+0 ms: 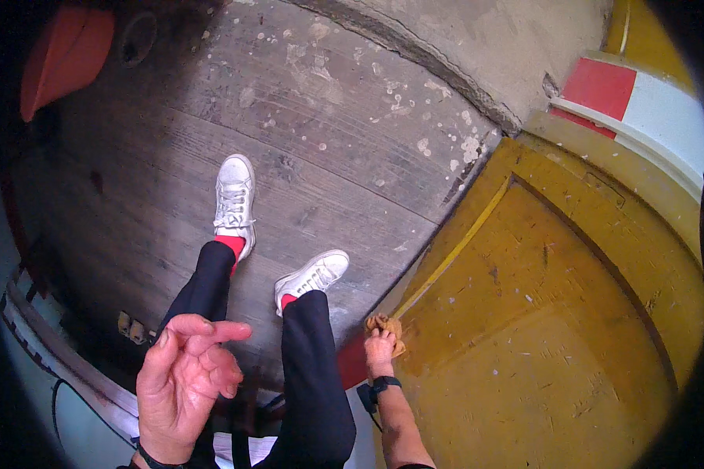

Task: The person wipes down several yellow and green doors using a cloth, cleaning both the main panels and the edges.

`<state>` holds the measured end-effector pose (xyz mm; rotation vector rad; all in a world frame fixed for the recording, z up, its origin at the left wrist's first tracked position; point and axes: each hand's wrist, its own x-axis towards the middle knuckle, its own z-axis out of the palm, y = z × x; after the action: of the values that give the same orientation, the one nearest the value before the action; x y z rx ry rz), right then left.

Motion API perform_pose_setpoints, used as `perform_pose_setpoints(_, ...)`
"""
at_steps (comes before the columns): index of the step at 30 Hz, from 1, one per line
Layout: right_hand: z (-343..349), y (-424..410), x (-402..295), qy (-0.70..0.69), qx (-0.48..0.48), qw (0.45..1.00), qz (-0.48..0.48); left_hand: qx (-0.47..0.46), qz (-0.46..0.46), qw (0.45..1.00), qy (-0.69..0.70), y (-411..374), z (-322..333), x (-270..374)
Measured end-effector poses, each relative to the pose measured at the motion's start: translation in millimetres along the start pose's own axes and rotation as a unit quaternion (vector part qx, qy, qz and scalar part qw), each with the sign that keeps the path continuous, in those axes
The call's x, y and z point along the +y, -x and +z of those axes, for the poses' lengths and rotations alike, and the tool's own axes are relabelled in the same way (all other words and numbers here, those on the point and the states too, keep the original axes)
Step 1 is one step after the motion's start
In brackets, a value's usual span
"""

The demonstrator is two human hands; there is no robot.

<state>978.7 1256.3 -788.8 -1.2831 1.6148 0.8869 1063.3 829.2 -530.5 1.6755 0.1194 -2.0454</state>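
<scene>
My right hand [380, 347] grips a crumpled orange-brown cloth [396, 328]. It is pressed to the lower edge of a mustard-yellow panelled wooden door [522, 357], close to the floor. The door's inset panel has a darker, glossier band beside a duller area, with scratches and pale specks. A dark band circles my right wrist. Raised over my legs, my left hand [188, 375] is palm up, its fingers loosely bent and apart, holding nothing.
My white sneakers [234, 190] stand on a worn plank floor [328, 146] with pale splashes. A plastered wall [504, 41] meets the door's far end, near a red-and-white band [598, 88]. An orange-red object [67, 58] is at the upper left.
</scene>
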Motion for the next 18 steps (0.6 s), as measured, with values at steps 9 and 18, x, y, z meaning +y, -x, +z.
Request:
perform_pose_setpoints(9,-132,-61,80,-0.073,0.287,0.941,0.165,-0.02,-0.027,0.995,-0.096,2,8,-7)
perform_pose_setpoints(18,-156,-73,109,0.108,0.246,0.952,0.148,-0.054,-0.034,0.992,-0.113,1,4,-9)
